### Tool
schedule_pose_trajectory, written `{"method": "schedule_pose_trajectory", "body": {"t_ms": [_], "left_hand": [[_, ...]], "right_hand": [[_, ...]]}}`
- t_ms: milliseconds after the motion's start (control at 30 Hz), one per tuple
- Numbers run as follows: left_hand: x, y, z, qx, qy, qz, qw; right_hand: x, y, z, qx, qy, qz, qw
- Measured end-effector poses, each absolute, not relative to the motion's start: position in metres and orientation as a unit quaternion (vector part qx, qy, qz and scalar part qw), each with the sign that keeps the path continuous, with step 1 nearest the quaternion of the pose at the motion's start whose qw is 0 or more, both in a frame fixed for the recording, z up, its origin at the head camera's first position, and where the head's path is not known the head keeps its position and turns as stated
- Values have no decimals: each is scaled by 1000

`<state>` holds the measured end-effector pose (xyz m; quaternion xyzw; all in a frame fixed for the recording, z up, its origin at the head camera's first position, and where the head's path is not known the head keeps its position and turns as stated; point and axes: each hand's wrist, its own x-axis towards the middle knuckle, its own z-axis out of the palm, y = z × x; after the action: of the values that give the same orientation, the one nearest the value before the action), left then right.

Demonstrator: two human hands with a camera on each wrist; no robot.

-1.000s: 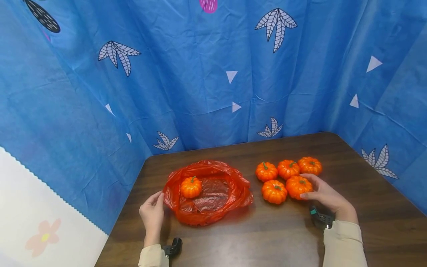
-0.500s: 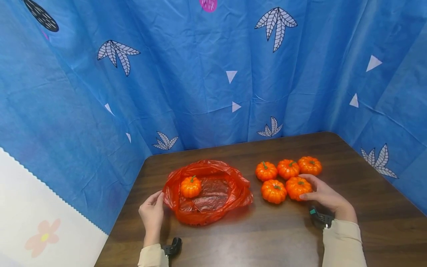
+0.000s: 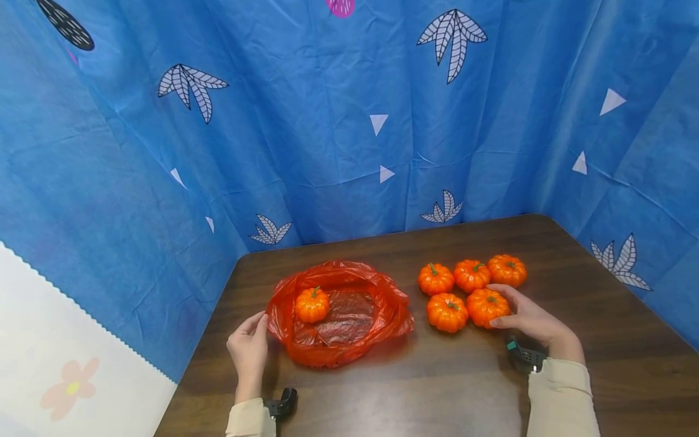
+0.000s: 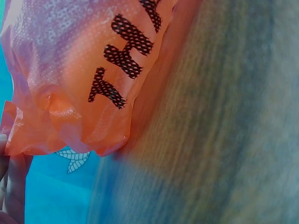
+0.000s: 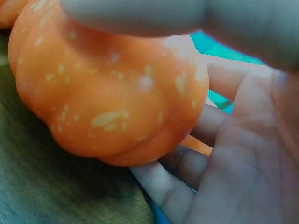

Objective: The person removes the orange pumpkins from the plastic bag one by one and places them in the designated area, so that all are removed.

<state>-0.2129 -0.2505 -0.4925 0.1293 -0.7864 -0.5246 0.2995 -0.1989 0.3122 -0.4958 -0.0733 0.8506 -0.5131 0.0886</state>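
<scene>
My left hand [image 3: 248, 355] pinches the left edge of a red plastic bag [image 3: 327, 358], which lies with its mouth spread wide on the table. One small orange pumpkin [image 3: 312, 305] sits inside, towards the bag's left side. The left wrist view shows dark printed letters on the bag [image 4: 107, 126]. Over on the right, my right hand [image 3: 537, 325] holds another pumpkin [image 3: 483, 308] between thumb and fingers, low at the table. In the right wrist view the thumb crosses in front of this pumpkin [image 5: 117, 102], with fingers behind it.
Beside the held pumpkin stand more pumpkins: one just left [image 3: 447, 313], and a back row of a left pumpkin [image 3: 435, 279], a middle pumpkin [image 3: 472, 276] and a right pumpkin [image 3: 507, 270]. A blue patterned curtain [image 3: 338, 133] hangs behind the wooden table [image 3: 393, 394].
The pumpkin in my right hand and the one to its left have shifted very slightly left. My left hand and the bag look unchanged.
</scene>
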Motion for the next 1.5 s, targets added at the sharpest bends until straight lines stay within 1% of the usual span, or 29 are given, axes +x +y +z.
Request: {"method": "schedule_pose_trajectory", "body": {"t_ms": [267, 567, 733, 1067, 1300, 1400, 1500], "left_hand": [[-215, -252, -492, 117, -778, -532, 313], [-214, -251, -491, 123, -781, -533, 302], [-214, -251, -490, 124, -782, -533, 298], [-214, -250, -491, 130, -787, -528, 291], [-212, -250, -491, 129, -787, -526, 295], [-212, -250, -491, 130, -786, -527, 294], [-212, -251, -491, 134, -787, -528, 291]], "right_hand": [[-201, 313, -496, -87, 851, -513, 77], [-200, 315, -494, -93, 849, -516, 67], [-197, 318, -492, -69, 852, -516, 57], [-197, 321, -486, -21, 836, -549, -5], [-201, 315, -482, -10, 824, -565, -45], [-204, 310, -481, -1, 801, -595, -73], [-206, 304, -478, 13, 756, -644, -113]]}}
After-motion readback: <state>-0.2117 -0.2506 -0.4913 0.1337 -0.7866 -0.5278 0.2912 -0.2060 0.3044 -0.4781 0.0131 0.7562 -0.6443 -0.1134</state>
